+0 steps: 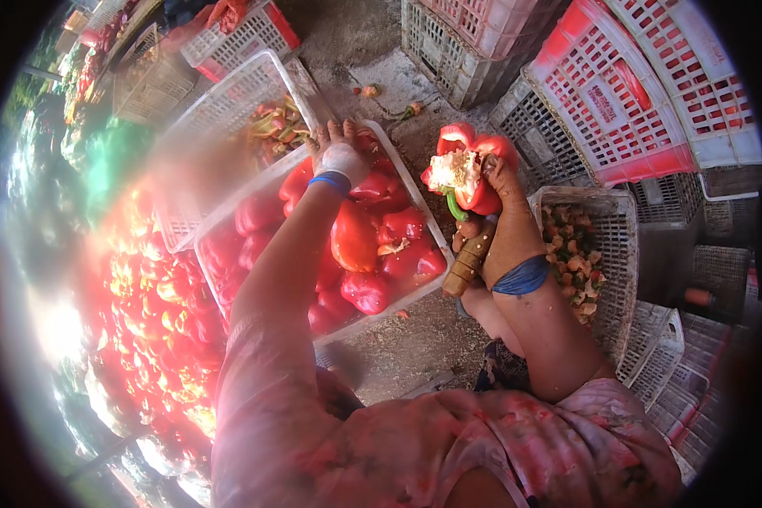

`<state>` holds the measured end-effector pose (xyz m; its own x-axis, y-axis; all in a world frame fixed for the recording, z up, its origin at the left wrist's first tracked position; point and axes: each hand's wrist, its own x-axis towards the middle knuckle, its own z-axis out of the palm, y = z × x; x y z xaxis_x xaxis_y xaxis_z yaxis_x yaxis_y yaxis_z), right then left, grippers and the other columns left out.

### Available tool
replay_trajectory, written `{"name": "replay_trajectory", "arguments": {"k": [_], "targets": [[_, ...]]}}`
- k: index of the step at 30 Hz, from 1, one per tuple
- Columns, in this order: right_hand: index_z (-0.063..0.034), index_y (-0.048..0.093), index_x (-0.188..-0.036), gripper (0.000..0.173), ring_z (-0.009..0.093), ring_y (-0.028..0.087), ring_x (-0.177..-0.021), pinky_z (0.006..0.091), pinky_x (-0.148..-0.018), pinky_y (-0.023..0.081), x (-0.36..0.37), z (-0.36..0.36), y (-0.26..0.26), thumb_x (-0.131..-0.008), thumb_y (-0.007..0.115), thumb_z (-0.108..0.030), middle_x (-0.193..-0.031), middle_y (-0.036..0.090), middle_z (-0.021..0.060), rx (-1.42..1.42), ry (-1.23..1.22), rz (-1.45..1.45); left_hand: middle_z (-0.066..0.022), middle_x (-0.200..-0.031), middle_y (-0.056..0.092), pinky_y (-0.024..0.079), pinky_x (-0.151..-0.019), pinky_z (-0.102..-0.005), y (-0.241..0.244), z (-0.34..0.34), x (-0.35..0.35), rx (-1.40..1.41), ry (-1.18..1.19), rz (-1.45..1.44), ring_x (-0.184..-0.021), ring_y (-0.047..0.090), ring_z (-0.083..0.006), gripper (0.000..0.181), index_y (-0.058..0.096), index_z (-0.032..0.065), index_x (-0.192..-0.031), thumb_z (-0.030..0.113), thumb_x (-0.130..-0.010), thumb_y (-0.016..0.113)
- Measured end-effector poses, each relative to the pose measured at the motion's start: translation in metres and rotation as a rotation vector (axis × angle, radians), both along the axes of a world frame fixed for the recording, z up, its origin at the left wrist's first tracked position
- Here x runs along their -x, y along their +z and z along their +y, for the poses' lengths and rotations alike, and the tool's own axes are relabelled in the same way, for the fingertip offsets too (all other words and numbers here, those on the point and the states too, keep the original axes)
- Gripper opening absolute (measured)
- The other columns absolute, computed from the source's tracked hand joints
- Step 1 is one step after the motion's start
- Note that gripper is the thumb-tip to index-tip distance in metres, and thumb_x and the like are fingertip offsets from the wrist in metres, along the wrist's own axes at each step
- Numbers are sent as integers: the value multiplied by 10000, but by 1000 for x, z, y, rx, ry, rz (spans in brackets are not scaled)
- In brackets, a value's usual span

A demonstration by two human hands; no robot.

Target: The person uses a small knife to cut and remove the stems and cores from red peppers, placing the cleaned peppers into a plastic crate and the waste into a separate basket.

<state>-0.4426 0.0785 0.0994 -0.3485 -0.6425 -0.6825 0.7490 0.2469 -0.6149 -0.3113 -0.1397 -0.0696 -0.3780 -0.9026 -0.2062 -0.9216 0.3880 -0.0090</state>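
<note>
My left hand [338,155], a blue band at its wrist, reaches over the far end of a white plastic crate [413,190] of whole red bell peppers [355,235]. Its fingers are spread near the crate's rim; whether they touch it I cannot tell. My right hand [498,181], with a blue band on the forearm, holds an opened red bell pepper [467,168] right of that crate. The pale seed core and green stem show on the pepper. A brown handle [470,261] sticks out under the same hand; the tool's other end is hidden.
Cut pepper cores fill part of a dirty crate [632,254] right of my right forearm. Stems lie in another crate [279,130] beyond the peppers. Stacked crates [609,95] stand at the upper right. A large heap of red peppers [159,317] is at the left, in glare.
</note>
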Motion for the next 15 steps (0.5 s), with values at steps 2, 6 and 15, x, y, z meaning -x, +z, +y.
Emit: {"name": "replay_trajectory", "arguments": {"k": [2,6,15], "targets": [[-115,628,-1032,407,138,507,-522,297,-454,428,2,-6,-1,-899,583,-497,-759,569,22,44,34,-6,-178,-1575,245,124,-1177,-554,-24,-8,2,67,-10,0,-1460,202,-383,776,298,160,-1517,569,-889,504],[-168,624,-1004,357,108,486,-494,270,-444,410,-3,-13,-1,-874,630,-500,-742,571,-10,36,-5,40,-167,-1531,345,183,-1131,-622,-20,-11,29,259,-52,106,-1405,323,-386,660,371,170,-1474,515,-924,491],[-112,624,-981,368,104,488,-514,262,-449,395,-21,-19,-14,-888,642,-468,-690,535,14,36,81,171,-192,-1354,534,379,-1009,-547,-62,-69,-3,-46,-91,609,-1249,495,-393,601,516,120,-1334,567,-932,495]]}}
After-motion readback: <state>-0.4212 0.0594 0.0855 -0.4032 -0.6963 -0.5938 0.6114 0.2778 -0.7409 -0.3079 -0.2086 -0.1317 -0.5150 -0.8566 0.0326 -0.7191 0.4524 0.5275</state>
